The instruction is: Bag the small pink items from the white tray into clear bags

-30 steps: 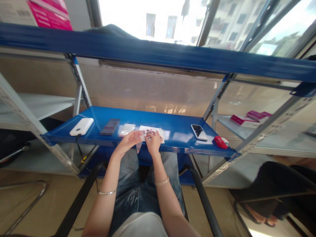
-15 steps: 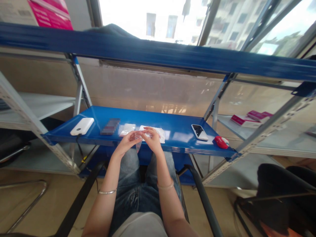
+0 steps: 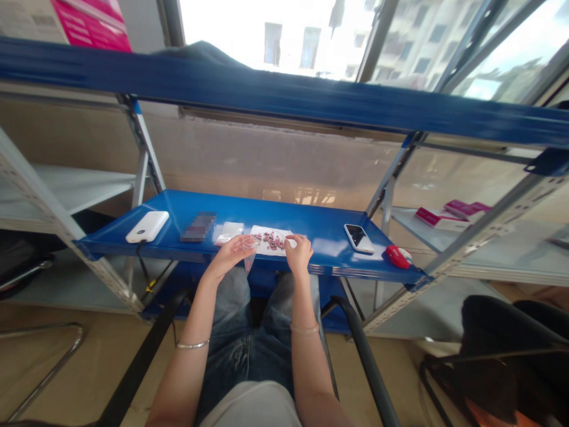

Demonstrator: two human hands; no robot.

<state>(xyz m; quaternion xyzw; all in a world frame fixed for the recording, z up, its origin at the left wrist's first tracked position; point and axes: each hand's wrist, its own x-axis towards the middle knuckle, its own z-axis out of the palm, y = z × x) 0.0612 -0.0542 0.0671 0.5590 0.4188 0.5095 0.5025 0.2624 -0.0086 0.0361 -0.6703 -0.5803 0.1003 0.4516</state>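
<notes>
1. Now the right hand (image 3: 299,254) has moved to the right, away from the left hand (image 3: 231,256); half a second ago the two hands were close together over the small clear bag (image 3: 249,248).
2. The left hand keeps the same place at the near edge of the blue shelf (image 3: 324,234), and its grip pinches the clear bag by the open top.
3. The right hand now rests at the right edge of the white sheet (image 3: 272,241); I cannot tell if its fingers pinch something.
4. The small red pieces (image 3: 271,239) on the sheet are uncovered now; before, the right hand hid them.
5. The white power bank (image 3: 147,227), the phone (image 3: 358,238) and the red object (image 3: 397,255) did not move.
</notes>
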